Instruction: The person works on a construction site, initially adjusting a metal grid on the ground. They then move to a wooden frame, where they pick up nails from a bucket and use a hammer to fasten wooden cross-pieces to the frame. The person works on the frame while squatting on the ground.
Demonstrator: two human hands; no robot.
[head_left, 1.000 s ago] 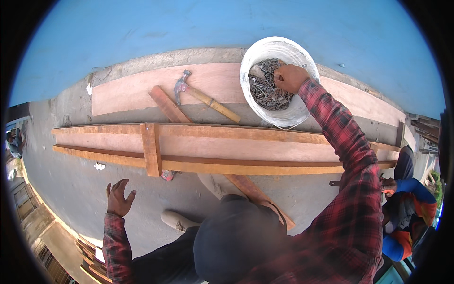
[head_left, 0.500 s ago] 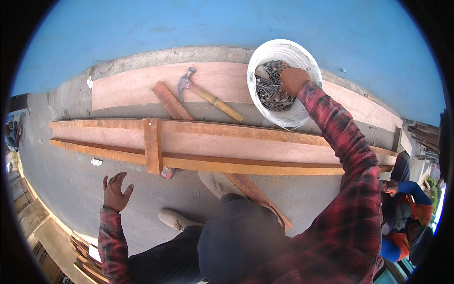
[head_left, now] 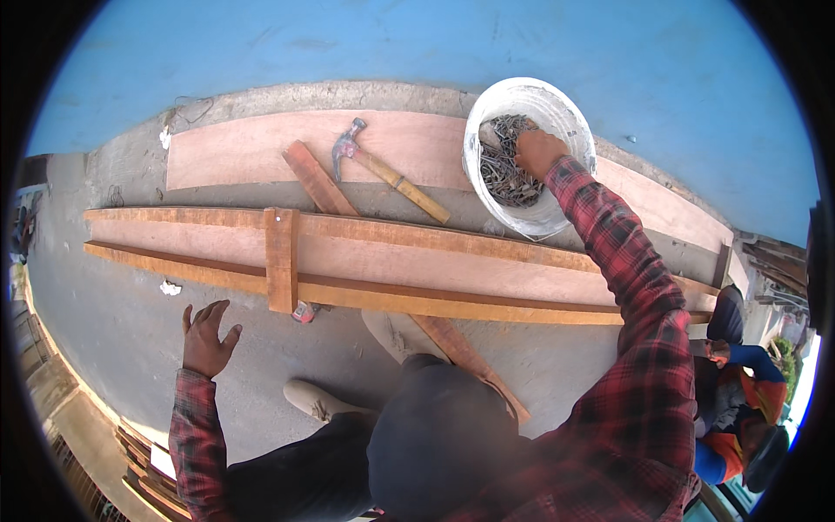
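Observation:
My right hand (head_left: 540, 153) reaches into a white bucket (head_left: 570, 122) at the back right. Its fingers are curled down among a heap of nails (head_left: 509, 178), and their tips are hidden, so whatever they hold does not show. At the near left, my left hand (head_left: 209, 339) hovers open and holds nothing, fingers spread. Between the two lies a long wooden frame (head_left: 452, 304) with a pink plywood face, and a short crosspiece (head_left: 281, 261) spans its rails. Behind it rests a claw hammer (head_left: 389, 176) with a yellowish handle.
Along the blue wall (head_left: 391, 43) runs a plywood strip (head_left: 235, 152). One loose wood piece (head_left: 317, 178) leans beside the hammer; another board (head_left: 470, 365) sticks out near my feet. A small red object (head_left: 303, 311) is partly under the crosspiece. Another person (head_left: 739, 409) is at the right.
The view has shifted slightly. My left hand is a little lower and farther left, still spread. My right hand stays in the nails.

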